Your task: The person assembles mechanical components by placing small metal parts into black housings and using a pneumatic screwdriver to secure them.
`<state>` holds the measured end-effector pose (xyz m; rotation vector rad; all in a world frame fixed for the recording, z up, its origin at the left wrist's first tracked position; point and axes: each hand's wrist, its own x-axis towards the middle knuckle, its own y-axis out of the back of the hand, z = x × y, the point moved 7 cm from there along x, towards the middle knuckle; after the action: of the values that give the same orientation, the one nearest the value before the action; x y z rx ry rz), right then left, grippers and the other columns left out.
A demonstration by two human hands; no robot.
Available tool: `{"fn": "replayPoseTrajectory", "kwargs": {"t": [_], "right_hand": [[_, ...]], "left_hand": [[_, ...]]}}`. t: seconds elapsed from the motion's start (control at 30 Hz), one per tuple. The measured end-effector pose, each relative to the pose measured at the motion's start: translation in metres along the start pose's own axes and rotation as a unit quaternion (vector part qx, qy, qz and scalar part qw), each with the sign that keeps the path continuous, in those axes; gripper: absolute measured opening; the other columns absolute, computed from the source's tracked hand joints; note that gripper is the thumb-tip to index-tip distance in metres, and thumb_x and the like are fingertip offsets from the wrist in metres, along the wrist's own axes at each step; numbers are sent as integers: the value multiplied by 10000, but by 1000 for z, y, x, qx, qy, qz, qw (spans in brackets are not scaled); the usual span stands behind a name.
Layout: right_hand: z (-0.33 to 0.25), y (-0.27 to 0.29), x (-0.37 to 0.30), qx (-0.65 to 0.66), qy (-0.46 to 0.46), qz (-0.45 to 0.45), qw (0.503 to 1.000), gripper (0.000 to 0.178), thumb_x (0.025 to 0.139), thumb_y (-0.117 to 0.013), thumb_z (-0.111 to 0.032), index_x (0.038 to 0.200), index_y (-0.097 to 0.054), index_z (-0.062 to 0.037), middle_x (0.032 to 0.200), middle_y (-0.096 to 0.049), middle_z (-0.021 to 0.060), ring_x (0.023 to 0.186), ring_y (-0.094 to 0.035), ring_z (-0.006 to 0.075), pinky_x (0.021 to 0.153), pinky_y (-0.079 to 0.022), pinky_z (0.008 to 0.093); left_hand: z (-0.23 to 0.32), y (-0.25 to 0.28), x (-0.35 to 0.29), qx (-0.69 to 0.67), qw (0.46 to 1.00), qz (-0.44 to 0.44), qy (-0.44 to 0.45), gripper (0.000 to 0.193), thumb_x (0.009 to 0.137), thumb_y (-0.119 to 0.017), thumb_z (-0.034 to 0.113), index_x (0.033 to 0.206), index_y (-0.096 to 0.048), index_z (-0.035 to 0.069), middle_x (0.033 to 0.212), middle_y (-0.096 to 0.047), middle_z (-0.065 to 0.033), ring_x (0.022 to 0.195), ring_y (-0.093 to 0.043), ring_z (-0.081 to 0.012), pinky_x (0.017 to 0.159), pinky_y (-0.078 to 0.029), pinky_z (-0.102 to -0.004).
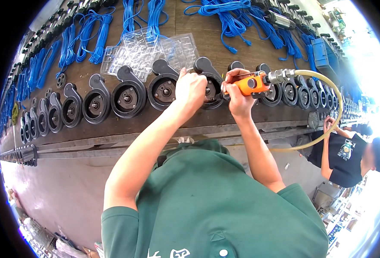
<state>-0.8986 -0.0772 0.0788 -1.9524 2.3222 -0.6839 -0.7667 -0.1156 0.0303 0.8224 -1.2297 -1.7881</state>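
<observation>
In my right hand (238, 99) is an orange air-powered tool (246, 84), its metal hose coupling pointing right and a yellowish air hose (338, 92) curving away from it. The tool's working end is by a round black housing (213, 95) with a raised neck, partly hidden by my hands. My left hand (191, 89) is closed at that housing's left side; what its fingers grip, if anything, is hidden. Just left of it stands another black housing (159, 95), showing a metal plate with a central shaft.
More black housings (129, 99) stand in a row along the bench (164, 118). Clear plastic trays (134, 51) lie behind, with bundled blue cables (226, 19) farther back. A blue bin (326, 56) sits at the far right. Another person (349, 157) works there at the bench edge.
</observation>
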Motion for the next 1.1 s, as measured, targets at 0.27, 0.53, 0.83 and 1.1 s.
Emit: {"fn": "replayPoseTrajectory", "kwargs": {"t": [0.27, 0.53, 0.83, 1.1], "right_hand": [[0, -5, -8, -101, 21, -67, 992, 268, 847, -540, 100, 1091, -524, -10, 935, -581, 88, 711, -561, 131, 655, -499, 270], [13, -7, -13, -75, 4, -76, 994, 275, 793, -626, 84, 1055, -601, 1, 908, -628, 54, 815, -618, 103, 729, -523, 244], [-3, -34, 6, -21, 19, -74, 997, 289, 839, -522, 72, 1121, -537, 14, 949, -606, 108, 708, -581, 152, 675, -517, 300], [19, -43, 13, -13, -16, -65, 998, 302, 822, -526, 94, 1109, -548, 4, 942, -615, 89, 718, -593, 150, 682, -519, 282]], "left_hand": [[-5, 3, -8, -45, 998, 36, -1, 340, 697, -859, 270, 971, -759, 98, 1003, -699, -97, 1102, -630, -281, 1124, -392, -479], [-8, 11, -97, -376, 896, 167, 164, 142, 867, -742, 175, 887, -709, 38, 930, -683, -117, 882, -629, -290, 830, -500, -413], [21, -58, -89, -681, 655, 6, 327, 460, 984, -623, 278, 1244, -428, -49, 1093, -592, -151, 825, -635, -185, 662, -552, -312], [-9, -117, -65, -621, 689, 81, 364, 414, 962, -597, 250, 1152, -480, -98, 1015, -583, -148, 793, -609, -186, 655, -543, -336]]}}
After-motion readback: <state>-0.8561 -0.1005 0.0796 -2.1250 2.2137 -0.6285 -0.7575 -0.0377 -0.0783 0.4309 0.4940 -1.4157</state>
